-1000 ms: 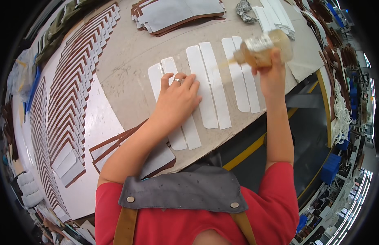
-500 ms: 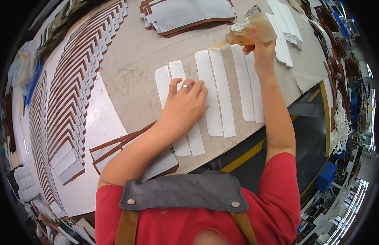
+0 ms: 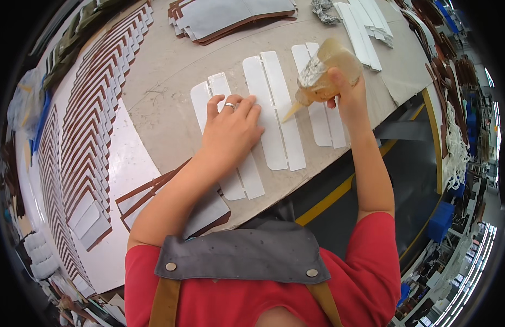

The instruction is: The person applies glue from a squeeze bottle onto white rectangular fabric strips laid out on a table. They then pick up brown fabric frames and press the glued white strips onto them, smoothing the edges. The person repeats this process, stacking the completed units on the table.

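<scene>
My right hand (image 3: pixel 350 101) grips a translucent yellowish squeeze bottle (image 3: pixel 337 57) that tilts down to the left. Its narrow nozzle (image 3: pixel 289 113) points at the right-hand strip of the middle white strip pair (image 3: pixel 259 92), about halfway along; whether the tip touches cannot be made out. My left hand (image 3: pixel 231 129) lies over the left white strip pair (image 3: pixel 240 182), fingers slightly bent and apart, holding nothing. A third white strip pair (image 3: pixel 319 122) lies to the right, partly behind the bottle and my right hand.
Overlapping brown-edged white pieces (image 3: pixel 94 136) form long rows at the left. Similar pieces (image 3: pixel 209 212) lie under my left forearm. A stack of brown-backed panels (image 3: pixel 236 19) sits at the far side, near crumpled silvery material (image 3: pixel 324 11) and more white strips (image 3: pixel 361 41).
The bottle has tilted further down, and its nozzle has moved from the far end of the middle pair toward its middle. My left hand stays on the left pair.
</scene>
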